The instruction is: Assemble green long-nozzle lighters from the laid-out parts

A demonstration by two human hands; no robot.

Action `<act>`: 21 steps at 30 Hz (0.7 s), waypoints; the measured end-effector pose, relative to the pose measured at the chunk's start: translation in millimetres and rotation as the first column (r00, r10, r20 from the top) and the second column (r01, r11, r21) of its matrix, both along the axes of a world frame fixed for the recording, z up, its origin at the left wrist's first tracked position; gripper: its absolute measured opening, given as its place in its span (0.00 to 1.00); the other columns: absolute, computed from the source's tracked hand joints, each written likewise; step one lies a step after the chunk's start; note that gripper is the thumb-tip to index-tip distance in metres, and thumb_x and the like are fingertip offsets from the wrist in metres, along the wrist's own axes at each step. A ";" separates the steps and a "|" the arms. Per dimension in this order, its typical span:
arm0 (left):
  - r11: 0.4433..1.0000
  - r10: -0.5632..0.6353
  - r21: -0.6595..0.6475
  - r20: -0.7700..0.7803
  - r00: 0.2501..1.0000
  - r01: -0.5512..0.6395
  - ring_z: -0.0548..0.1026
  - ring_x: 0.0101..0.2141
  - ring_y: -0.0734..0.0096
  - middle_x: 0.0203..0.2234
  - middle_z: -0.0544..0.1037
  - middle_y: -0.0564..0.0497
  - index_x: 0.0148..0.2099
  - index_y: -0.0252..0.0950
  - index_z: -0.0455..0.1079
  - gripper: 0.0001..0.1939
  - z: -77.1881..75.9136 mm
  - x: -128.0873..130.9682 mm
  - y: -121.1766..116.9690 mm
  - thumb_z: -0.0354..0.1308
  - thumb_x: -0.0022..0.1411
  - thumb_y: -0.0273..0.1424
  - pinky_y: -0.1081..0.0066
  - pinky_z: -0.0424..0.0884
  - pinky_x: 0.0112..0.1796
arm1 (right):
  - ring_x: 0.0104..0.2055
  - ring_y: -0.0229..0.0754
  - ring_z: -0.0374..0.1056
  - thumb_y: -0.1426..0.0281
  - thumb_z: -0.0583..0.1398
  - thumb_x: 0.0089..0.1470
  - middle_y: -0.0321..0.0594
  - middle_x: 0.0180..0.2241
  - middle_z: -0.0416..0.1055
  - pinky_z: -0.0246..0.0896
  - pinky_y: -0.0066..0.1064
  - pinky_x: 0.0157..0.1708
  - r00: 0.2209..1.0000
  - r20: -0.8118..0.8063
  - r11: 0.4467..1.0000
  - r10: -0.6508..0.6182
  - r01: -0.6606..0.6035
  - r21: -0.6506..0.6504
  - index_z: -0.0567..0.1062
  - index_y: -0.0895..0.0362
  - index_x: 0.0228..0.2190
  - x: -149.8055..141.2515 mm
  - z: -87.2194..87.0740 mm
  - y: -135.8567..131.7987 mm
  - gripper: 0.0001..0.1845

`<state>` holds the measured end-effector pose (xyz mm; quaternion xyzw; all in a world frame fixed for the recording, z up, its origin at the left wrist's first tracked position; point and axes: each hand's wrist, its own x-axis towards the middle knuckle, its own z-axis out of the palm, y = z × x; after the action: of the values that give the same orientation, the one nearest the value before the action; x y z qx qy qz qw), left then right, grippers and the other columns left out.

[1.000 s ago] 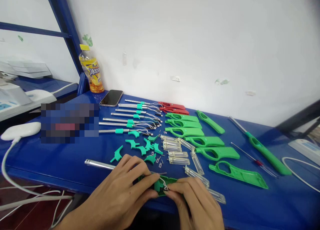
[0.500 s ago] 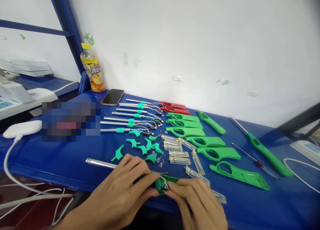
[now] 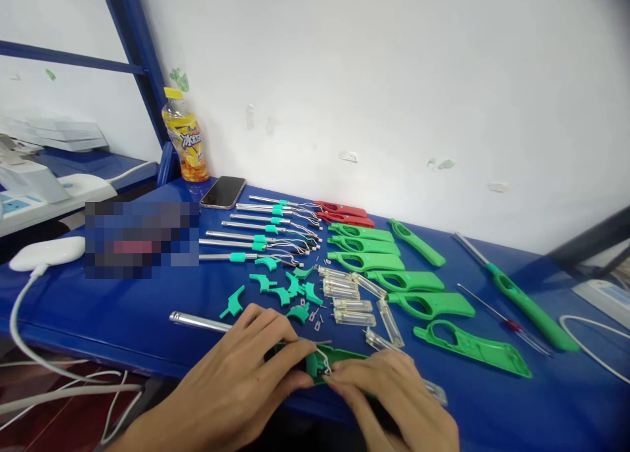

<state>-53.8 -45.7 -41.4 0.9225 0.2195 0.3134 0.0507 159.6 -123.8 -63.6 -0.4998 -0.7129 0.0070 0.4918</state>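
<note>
At the desk's front edge, a green lighter shell (image 3: 344, 355) lies open-side up between my hands. A silver metal tube (image 3: 199, 321) sticks out from it to the left, and inside sit a teal trigger (image 3: 312, 365) and a looped white wire (image 3: 325, 360). My left hand (image 3: 246, 380) is closed around the shell's left part, thumb and forefinger beside the trigger. My right hand (image 3: 394, 396) is closed over the shell's right part, its fingertips pressing at the wire's end. The fingers hide much of the shell. Beyond them lie several loose teal triggers (image 3: 281, 296) and clear fuel tanks (image 3: 354, 317).
Behind are metal tubes with wires (image 3: 241, 236), red shells (image 3: 344, 220) and green shells (image 3: 428, 303). To the right lie an assembled green lighter (image 3: 534, 308) and a screwdriver (image 3: 512, 323). A phone (image 3: 223, 192) and a drink bottle (image 3: 187, 140) stand at the back left.
My right hand has shifted slightly right and down along the shell, uncovering more of its inside. My left hand holds nearly the same place.
</note>
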 end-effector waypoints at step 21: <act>0.998 -0.001 -0.066 0.013 1.000 0.002 0.69 0.41 0.62 0.42 0.75 0.48 0.58 0.37 0.70 0.10 -12.8 -5.0 1.6 0.51 0.81 0.28 0.63 0.65 0.44 | 0.31 0.36 0.77 0.79 0.66 0.66 0.24 0.33 0.83 0.54 0.40 0.57 0.990 -0.037 0.988 -0.138 0.134 -0.077 0.65 0.50 0.31 -11.3 0.6 -2.2 0.19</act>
<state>-58.8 -44.0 -54.2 0.9184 0.2288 0.3121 0.0828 148.3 -126.0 -63.0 -0.5649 -0.6660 0.0104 0.4871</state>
